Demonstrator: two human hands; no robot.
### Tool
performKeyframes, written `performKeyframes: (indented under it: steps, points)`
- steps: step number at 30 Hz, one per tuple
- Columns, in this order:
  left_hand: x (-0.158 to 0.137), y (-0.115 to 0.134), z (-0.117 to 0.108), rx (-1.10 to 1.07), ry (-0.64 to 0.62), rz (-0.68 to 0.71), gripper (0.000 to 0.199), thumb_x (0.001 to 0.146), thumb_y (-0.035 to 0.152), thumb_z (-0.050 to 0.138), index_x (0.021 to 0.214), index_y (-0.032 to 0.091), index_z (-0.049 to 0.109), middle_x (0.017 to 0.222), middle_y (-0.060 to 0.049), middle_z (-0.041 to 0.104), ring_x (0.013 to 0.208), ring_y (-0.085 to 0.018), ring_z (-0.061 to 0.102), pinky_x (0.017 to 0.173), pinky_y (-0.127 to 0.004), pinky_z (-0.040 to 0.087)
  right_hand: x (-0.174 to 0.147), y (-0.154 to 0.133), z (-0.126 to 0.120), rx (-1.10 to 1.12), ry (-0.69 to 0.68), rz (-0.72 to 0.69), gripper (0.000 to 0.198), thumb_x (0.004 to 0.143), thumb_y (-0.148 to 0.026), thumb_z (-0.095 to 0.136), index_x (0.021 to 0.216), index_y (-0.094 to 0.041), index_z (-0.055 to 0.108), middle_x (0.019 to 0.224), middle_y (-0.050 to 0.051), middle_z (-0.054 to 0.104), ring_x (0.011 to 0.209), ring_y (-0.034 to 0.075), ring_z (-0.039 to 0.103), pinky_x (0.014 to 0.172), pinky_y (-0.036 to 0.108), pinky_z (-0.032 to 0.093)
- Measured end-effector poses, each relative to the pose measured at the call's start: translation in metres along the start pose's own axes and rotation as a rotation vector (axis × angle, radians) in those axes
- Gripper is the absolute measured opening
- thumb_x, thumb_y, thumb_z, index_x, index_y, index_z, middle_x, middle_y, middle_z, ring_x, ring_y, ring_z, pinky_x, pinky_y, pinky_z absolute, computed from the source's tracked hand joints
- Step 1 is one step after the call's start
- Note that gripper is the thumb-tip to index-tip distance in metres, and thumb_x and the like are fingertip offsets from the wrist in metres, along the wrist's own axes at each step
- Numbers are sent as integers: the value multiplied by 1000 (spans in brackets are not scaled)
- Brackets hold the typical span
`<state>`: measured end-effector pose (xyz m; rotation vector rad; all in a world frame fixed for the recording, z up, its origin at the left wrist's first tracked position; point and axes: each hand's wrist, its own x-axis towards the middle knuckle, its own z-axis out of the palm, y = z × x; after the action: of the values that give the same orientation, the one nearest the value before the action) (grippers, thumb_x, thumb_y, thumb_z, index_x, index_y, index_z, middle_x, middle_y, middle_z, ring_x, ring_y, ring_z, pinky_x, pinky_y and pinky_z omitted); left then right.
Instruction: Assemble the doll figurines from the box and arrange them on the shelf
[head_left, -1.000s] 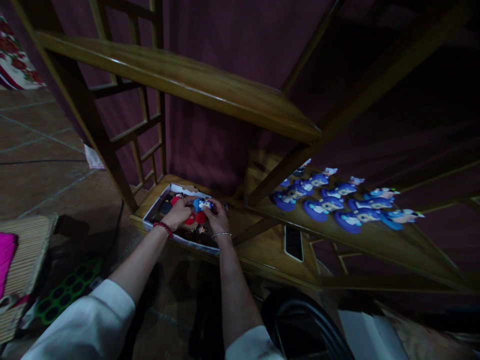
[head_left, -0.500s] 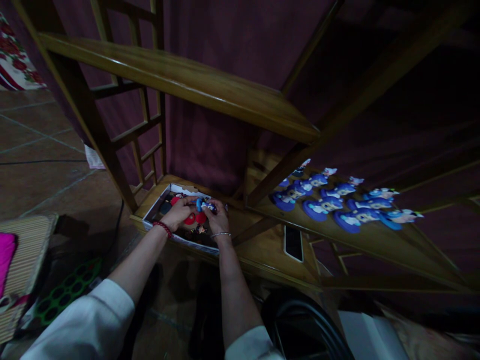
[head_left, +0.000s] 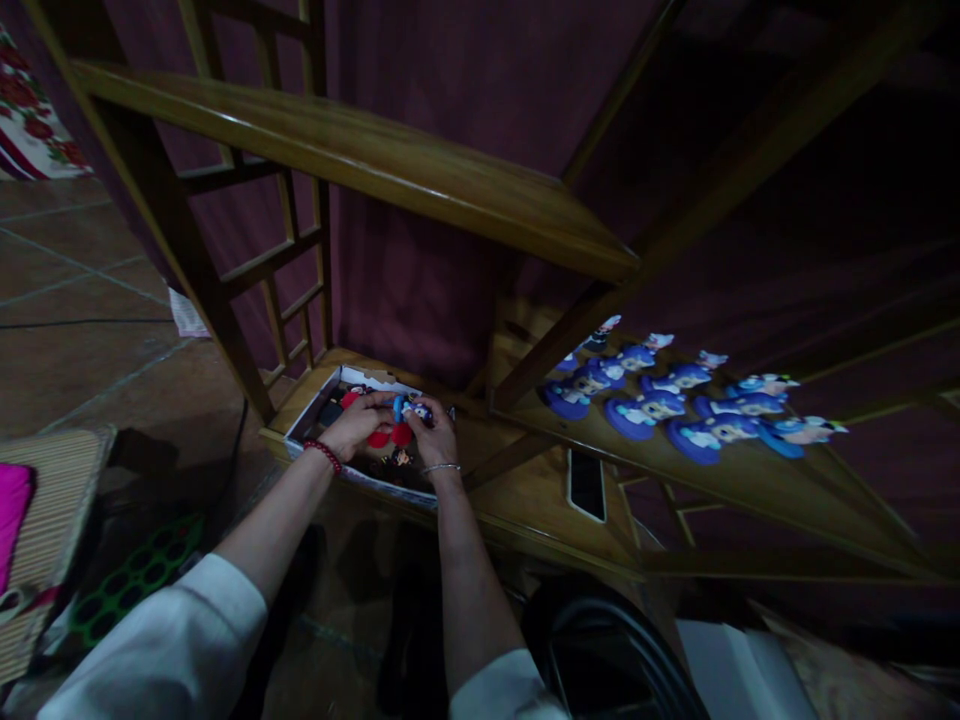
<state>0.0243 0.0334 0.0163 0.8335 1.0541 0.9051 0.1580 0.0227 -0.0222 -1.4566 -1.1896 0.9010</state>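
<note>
Between my two hands is a small blue-and-white figurine point(head_left: 415, 408) with a light-blue base, held just over a shallow cardboard box point(head_left: 306, 408). My left hand point(head_left: 358, 425) has its fingers closed on the base side. The thumb and fingers of my right hand point(head_left: 436, 437) grip the figurine's body from the other side. Inside the box lie several figurines with red and black parts, among them a red piece point(head_left: 401, 434) below my fingers and a dark figurine point(head_left: 401, 457) near the front wall. My hands hide part of the box's contents.
Several purple-blue figurines point(head_left: 646, 410) stand in rows on the wooden shelf point(head_left: 750, 490) to the right. A phone point(head_left: 586, 485) lies on the lower board. A wooden beam point(head_left: 360, 160) crosses above my hands. A black round-edged seat point(head_left: 615, 640) is at front right.
Both hands stay over the box with the figurine between them. The figurine and fingers have shifted only very slightly.
</note>
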Motion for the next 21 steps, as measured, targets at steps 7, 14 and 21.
performKeyframes:
  steps: [7,14,21]
  points:
    - [-6,6,3,-68,-5,-94,30,63,4,61,92,14,58,76,-2,63,66,-10,58,64,-23,48,2,4,0,-1,29,23,34,65,-34,59,96,-23,57,98,1,60,90,16,54,85,31,41]
    - [-6,7,5,-118,-22,-104,23,68,6,58,89,14,58,74,-4,64,62,-10,60,63,-23,48,0,-2,0,-4,35,72,31,66,-36,58,94,-23,59,94,0,61,85,16,55,79,29,43]
    - [-4,7,8,-134,-29,-116,20,71,7,55,89,14,56,74,-4,65,63,-11,61,64,-23,49,0,-1,-2,-15,52,69,30,66,-38,57,92,-23,60,88,0,62,80,15,55,74,28,44]
